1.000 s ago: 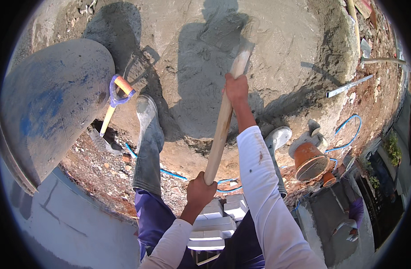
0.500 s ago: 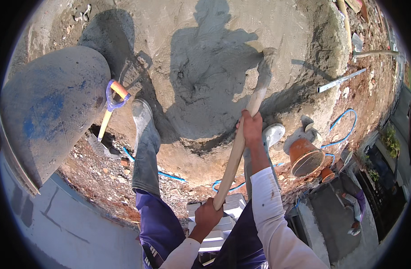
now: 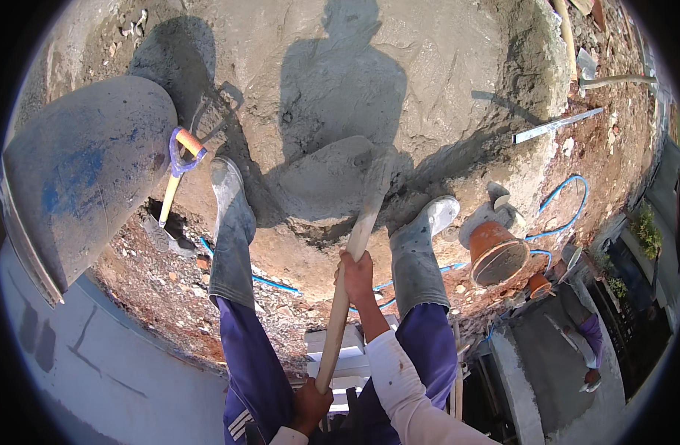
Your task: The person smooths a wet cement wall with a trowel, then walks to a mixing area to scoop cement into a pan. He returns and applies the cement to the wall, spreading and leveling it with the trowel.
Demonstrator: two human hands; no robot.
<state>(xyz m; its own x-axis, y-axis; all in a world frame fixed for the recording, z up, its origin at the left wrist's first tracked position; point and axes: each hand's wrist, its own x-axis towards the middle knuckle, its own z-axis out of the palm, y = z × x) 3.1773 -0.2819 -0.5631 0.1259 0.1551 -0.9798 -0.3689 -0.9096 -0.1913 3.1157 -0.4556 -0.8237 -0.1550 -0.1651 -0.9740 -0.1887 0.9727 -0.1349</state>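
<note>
Both hands [image 3: 357, 274] lower on wooden handle [image 3: 352, 256], pulled nearer than before.

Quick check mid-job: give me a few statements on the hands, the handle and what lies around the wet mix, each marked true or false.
1. Both hands grip one long wooden handle. True.
2. The right hand sits higher on it than the left hand. True.
3. The orange bucket stands upright. False: it lies tipped on its side.
4. The spare shovel has a green grip. False: orange and purple.
5. Both rubber boots stand at the edge of the wet mortar. True.
</note>
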